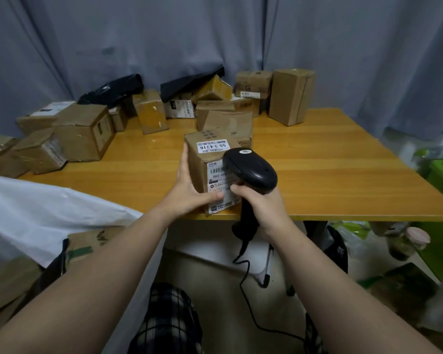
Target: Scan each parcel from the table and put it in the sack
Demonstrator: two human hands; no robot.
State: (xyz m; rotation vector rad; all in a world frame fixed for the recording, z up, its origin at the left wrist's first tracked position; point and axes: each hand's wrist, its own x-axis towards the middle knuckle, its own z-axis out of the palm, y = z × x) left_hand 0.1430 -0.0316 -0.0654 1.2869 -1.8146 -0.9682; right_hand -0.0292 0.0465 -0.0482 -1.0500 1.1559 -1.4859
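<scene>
A brown cardboard parcel (207, 159) with white shipping labels stands at the front edge of the wooden table (317, 175). My left hand (189, 190) holds its left side, fingers along the box and thumb across the front label. My right hand (260, 203) grips the handle of a black corded barcode scanner (251, 169), whose head is right over the parcel's barcode label. The white sack (49, 213) lies at the left, below the table's edge.
Several more cardboard parcels (85, 131) and black poly bags (113, 89) are piled along the table's back and left. A tall box (290, 95) stands at the back right. Grey curtains hang behind. Green bags and clutter sit on the floor at the right.
</scene>
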